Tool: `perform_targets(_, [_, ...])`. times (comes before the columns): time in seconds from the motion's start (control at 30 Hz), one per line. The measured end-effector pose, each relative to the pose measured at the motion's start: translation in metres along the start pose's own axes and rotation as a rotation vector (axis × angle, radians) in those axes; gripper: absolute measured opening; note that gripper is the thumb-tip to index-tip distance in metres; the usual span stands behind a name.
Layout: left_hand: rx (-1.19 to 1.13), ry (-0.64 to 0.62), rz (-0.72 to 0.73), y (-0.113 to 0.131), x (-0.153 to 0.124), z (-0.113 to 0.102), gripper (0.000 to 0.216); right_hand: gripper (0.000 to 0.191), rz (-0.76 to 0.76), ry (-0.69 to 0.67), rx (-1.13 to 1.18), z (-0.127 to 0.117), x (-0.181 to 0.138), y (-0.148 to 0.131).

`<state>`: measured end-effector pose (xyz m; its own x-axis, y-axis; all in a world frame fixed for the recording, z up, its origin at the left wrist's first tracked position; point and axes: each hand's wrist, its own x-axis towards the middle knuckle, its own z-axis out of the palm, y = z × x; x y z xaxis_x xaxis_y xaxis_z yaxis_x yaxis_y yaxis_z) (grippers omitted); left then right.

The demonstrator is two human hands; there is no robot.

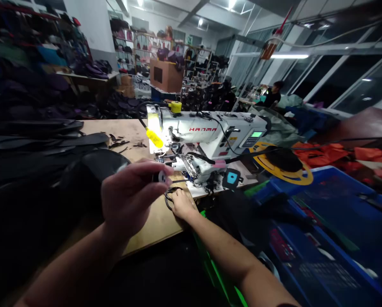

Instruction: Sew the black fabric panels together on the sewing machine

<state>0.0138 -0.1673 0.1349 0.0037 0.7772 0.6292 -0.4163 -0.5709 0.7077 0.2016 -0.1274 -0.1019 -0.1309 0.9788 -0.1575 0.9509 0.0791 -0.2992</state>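
Observation:
Raised close to the camera, my left hand (pixel 131 194) pinches a small bobbin (pixel 161 176) between thumb and fingers; its end is silvery and its side dark. My right hand (pixel 182 202) lies lower on the wooden tabletop (pixel 152 221), its fingers closed over the black handles of a pair of scissors (pixel 168 201). The fingers hide part of the handles. Just beyond both hands stands a white sewing machine (pixel 191 132), with its lamp lit at the needle end.
Black cut pieces (pixel 91 170) are heaped at the left, with dark scraps (pixel 117 143) nearby. A yellow reel (pixel 282 164) and blue crates (pixel 331 204) stand at the right. A cardboard box (pixel 167 76) sits behind the machine. Another person (pixel 273 94) is far back.

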Motion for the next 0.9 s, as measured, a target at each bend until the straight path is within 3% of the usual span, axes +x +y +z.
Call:
perform_targets(0.1, [0.3,0.121,0.176,0.01,0.006,-0.012,0.016,0.041,0.086,-0.036,-0.027,0.001,0.008,-0.009])
perform_targets(0.2, [0.458,0.206,0.125,0.014,0.006,-0.026,0.015,0.045,0.113,-0.128,0.04,0.0,0.01,-0.012])
perform_targets(0.3, [0.262,0.221,-0.156,0.013,0.0,-0.038,0.016,0.051,0.135,-0.194,0.199,0.001,-0.005,-0.006])
perform_targets(0.4, [-0.123,0.016,-0.61,0.015,-0.004,-0.045,0.02,0.059,0.132,-0.21,0.709,-0.011,-0.035,0.006])
perform_targets(0.5, [-0.364,-0.28,-0.854,0.021,-0.005,-0.04,0.026,0.053,0.015,0.02,1.147,-0.058,-0.062,0.016])
perform_targets(0.57, [-0.429,-0.432,-0.837,0.027,-0.004,-0.031,0.031,0.045,-0.08,0.242,1.32,-0.109,-0.067,0.018])
perform_targets(0.6, [-0.451,-0.48,-0.801,0.031,-0.003,-0.025,0.033,0.044,-0.123,0.289,1.397,-0.136,-0.064,0.018])
perform_targets(0.67, [-0.486,-0.527,-0.721,0.038,0.001,-0.012,0.037,0.044,-0.159,0.216,1.479,-0.185,-0.054,0.016])
perform_targets(0.73, [-0.493,-0.551,-0.673,0.045,0.005,0.0,0.037,0.043,-0.148,0.161,1.502,-0.219,-0.04,0.015])
perform_targets(0.9, [-0.477,-0.629,-0.685,0.057,0.01,0.022,0.04,0.041,-0.131,0.166,1.513,-0.251,-0.006,0.019])
